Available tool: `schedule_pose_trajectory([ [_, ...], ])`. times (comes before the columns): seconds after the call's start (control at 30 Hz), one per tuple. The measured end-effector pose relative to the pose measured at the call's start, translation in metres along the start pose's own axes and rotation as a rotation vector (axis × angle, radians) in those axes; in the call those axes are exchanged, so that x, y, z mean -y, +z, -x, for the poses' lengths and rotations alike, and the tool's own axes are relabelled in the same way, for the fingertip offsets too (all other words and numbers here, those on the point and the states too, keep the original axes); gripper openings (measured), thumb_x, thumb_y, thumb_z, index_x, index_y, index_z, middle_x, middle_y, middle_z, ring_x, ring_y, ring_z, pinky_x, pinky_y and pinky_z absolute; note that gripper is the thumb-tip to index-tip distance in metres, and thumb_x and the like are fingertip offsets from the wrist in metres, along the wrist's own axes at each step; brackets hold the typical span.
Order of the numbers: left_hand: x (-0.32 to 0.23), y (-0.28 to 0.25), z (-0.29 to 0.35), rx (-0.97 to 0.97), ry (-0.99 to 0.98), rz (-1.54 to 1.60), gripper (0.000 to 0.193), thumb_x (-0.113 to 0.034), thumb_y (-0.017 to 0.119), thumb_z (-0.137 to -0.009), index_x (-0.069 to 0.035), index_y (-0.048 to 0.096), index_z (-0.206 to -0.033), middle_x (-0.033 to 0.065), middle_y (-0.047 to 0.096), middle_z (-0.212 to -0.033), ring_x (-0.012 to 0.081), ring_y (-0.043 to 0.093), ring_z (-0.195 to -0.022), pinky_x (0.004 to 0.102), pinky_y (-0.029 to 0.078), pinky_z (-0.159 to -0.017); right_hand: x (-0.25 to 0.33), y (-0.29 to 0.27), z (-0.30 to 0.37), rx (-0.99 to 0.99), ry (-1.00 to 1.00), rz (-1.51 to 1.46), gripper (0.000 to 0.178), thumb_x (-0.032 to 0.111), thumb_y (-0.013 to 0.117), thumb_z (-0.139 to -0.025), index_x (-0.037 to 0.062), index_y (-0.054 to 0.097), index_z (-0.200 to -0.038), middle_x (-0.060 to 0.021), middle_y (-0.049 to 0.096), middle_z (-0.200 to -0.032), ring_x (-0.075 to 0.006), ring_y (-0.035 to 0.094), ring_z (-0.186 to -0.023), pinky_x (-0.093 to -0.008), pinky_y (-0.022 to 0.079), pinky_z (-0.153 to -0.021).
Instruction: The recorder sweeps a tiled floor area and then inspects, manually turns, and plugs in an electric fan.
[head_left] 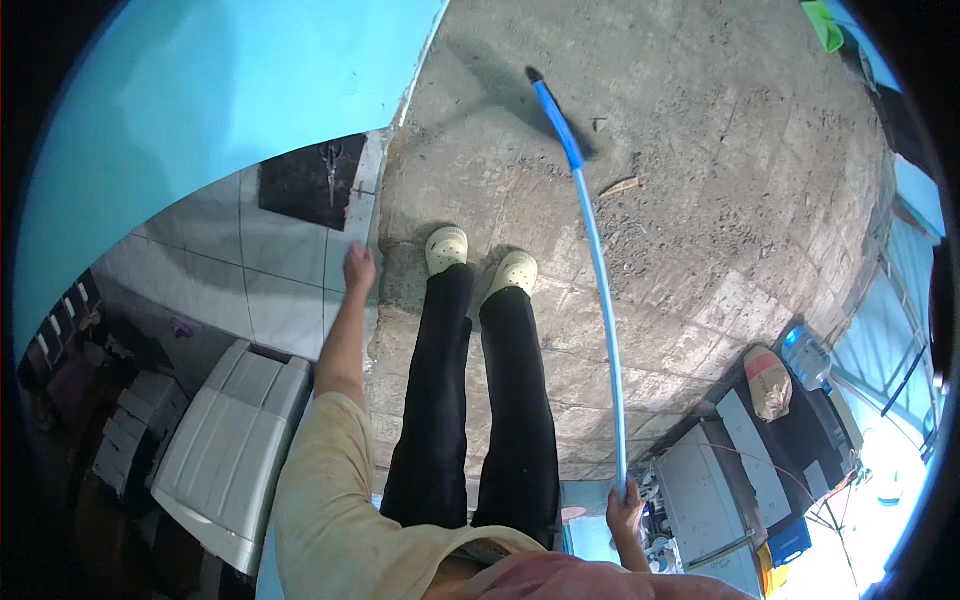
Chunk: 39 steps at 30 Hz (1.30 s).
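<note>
Right hand (626,512) is gripping the blue stick (609,340) by its six-o'clock end, probably needing steadiness; whether left hand (360,269) is closing, I cannot tell.

The broom (598,275) is right of 2 clogs (447,247) and left of debris (633,245).

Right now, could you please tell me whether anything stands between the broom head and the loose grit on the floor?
A brown scrap lies on the floor between the broom head and most of the grit; nothing larger visibly stands in the way.
</note>
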<state>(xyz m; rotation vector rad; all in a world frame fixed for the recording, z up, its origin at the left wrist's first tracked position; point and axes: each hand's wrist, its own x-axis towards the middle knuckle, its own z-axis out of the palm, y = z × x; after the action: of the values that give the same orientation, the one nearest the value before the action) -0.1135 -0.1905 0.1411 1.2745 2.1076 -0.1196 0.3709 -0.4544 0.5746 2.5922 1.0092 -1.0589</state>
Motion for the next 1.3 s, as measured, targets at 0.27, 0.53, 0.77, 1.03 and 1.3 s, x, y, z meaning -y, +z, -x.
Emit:
schedule_pose_trajectory([
  [0.27, -0.022, -0.044, 0.195, 0.288, -0.153, 0.220, 0.022, -0.016, 0.047, -0.075, -0.002, 0.052, -0.091, 0.0153, 0.055, -0.087, 0.0275, 0.052, -0.084, 0.0337, 0.041, -0.071, 0.120, -0.128, 0.057, 0.852, 0.426, -0.823, 0.025, 0.021, 0.042, -0.082, -0.0022, 0.051, -0.081, -0.0037, 0.040, -0.047, -0.0124, 0.042, -0.033, -0.0245, 0.035, -0.030],
  [0.53, -0.003, -0.088, 0.338, 0.219, -0.451, 0.725, 0.027, -0.013, 0.045, -0.075, -0.004, 0.050, -0.099, 0.0079, 0.055, -0.078, 0.0161, 0.053, -0.065, 0.0266, 0.043, -0.055, 0.145, -0.028, -0.008, 1.133, 0.214, -0.680, 0.028, 0.023, 0.040, -0.081, -0.0027, 0.052, -0.084, -0.0026, 0.042, -0.050, -0.0111, 0.043, -0.037, -0.0241, 0.034, -0.032],
  [0.77, 0.038, -0.116, 0.470, 0.107, -0.524, 0.838, 0.025, -0.020, 0.046, -0.077, -0.007, 0.050, -0.099, 0.0045, 0.052, -0.085, 0.0152, 0.052, -0.069, 0.0294, 0.043, -0.054, 0.114, -0.084, 0.021, 0.937, 0.046, -0.639, 0.024, 0.021, 0.046, -0.077, -0.0021, 0.051, -0.074, -0.0047, 0.043, -0.049, -0.0140, 0.044, -0.035, -0.0245, 0.035, -0.031],
  [1.03, 0.061, -0.122, 0.568, 0.106, -0.780, 0.897, 0.025, -0.017, 0.049, -0.074, -0.007, 0.052, -0.097, 0.0046, 0.052, -0.072, 0.0123, 0.050, -0.059, 0.0242, 0.041, -0.046, 0.124, -0.120, 0.061, 0.910, -0.184, -0.513, 0.021, 0.018, 0.050, -0.075, -0.0003, 0.049, -0.065, -0.0047, 0.042, -0.046, -0.0142, 0.045, -0.033, -0.0256, 0.035, -0.028],
  [1.3, 0.039, -0.150, 0.587, 0.072, -0.598, 0.932, 0.026, -0.016, 0.046, -0.075, -0.008, 0.051, -0.099, 0.0054, 0.052, -0.078, 0.0132, 0.049, -0.065, 0.0275, 0.043, -0.053, 0.172, -0.038, 0.049, 0.958, -0.070, -0.680, 0.017, 0.013, 0.050, -0.074, -0.0037, 0.048, -0.072, -0.0074, 0.046, -0.051, -0.0149, 0.044, -0.036, -0.0262, 0.033, -0.027],
])
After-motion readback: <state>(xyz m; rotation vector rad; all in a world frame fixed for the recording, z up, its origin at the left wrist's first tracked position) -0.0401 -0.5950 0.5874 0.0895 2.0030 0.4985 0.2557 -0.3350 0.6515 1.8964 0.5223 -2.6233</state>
